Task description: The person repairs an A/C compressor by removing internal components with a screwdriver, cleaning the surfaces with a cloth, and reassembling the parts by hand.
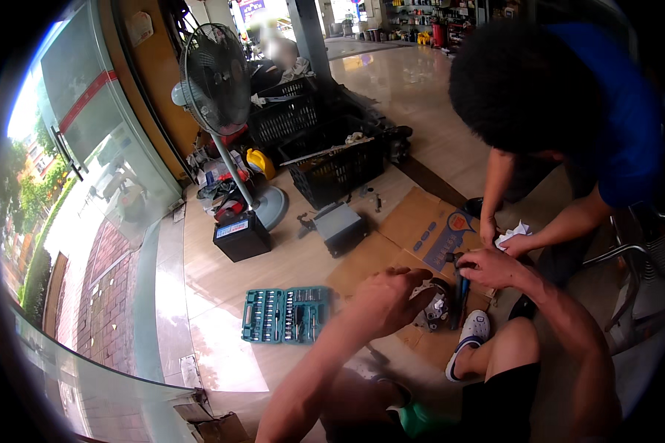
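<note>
My left hand (391, 297) reaches over a round metal machine part (431, 310) on the flattened cardboard. Its fingers are apart and hold nothing I can see; they hide part of the metal. Close to the right of that part, my right hand (489, 267) has its fingers closed at the upper end of a dark tool with a blue handle (464, 289). The exact kind of tool is unclear. Just beyond, a co-worker in a blue shirt bends in, with a crumpled white paper or cloth (513, 235) between their hands.
Flattened cardboard (399, 221) lies under the work. An open green socket set (285, 315) rests left of my arm. Farther off stand a car battery (241, 236), a grey metal box (340, 227), a pedestal fan (216, 80) and black crates (336, 173). A metal chair (628, 273) stands at right.
</note>
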The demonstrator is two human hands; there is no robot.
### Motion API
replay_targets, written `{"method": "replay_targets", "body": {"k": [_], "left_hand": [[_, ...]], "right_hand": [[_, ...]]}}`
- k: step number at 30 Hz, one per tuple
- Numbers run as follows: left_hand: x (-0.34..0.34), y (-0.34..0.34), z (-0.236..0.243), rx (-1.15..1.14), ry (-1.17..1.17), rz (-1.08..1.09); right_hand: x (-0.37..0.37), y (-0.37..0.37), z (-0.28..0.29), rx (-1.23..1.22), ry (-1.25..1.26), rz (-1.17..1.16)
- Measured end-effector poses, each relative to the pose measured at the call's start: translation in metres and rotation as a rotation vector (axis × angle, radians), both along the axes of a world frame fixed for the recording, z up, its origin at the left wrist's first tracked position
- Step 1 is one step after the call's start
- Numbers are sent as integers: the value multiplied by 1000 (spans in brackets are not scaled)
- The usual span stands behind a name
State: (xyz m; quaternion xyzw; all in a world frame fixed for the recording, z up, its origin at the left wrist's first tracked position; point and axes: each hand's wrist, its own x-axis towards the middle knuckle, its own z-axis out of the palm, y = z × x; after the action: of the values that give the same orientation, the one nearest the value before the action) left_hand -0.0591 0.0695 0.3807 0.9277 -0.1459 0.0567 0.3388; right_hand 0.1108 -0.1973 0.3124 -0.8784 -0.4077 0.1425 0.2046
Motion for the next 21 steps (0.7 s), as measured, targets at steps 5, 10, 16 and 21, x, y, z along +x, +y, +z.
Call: {"method": "replay_targets", "body": {"k": [5,10,16,21], "left_hand": [[-54,-50,27,184,345,-151],[-36,-71,-102,405,414,-274],[-56,-59,-108,466,549,-122],[-64,-80,-111,484,531,-174]], "right_hand": [[-54,91,71,313,-151,266],[-77,53,63,138,-255,138],[-72,36,-17,-113,-161,231],[-92,59,-19,-50,-124,271]]}}
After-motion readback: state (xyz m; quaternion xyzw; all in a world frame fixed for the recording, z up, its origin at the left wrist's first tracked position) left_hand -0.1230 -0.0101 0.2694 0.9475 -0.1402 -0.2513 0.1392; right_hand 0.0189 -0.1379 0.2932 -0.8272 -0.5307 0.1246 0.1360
